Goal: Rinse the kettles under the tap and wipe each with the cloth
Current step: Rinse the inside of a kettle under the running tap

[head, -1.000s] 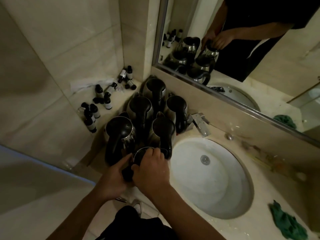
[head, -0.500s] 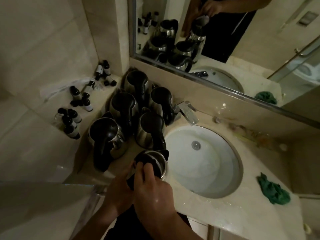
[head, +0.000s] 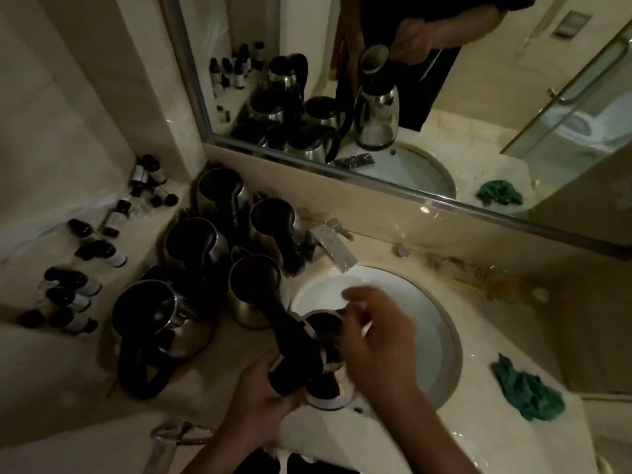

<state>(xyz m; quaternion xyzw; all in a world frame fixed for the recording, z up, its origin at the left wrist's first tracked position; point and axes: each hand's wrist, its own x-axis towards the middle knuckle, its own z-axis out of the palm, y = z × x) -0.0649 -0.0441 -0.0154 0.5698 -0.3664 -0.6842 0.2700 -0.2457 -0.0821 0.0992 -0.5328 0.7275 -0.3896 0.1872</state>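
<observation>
Head view, landmark: the sink (head: 441, 340), a white oval basin set in the counter.
Kettle in hand: a steel kettle (head: 325, 364) with a black handle, held at the near-left rim of the sink with its open mouth up.
Left hand: the left hand (head: 260, 395) grips the kettle's black handle, fingers curled round it, at the sink's near-left edge.
Right hand: the right hand (head: 372, 340) is over the kettle's mouth, above the sink's near-left part; it is blurred, fingers bent at the rim, and whether it holds anything cannot be told.
Tap: the tap (head: 330, 242) stands behind the sink, to the left; no water can be seen running.
Other kettles: five kettles (head: 201, 244) cluster left of the sink.
Cloth: the green cloth (head: 526, 391) lies crumpled right of the sink, untouched.
Step, as judged: bringing this kettle under the spout to rinse.
Doing it well: keep a firm grip on the handle, tilt the mouth toward the spout over the sink, and keep the base contacts out of the stream.
</observation>
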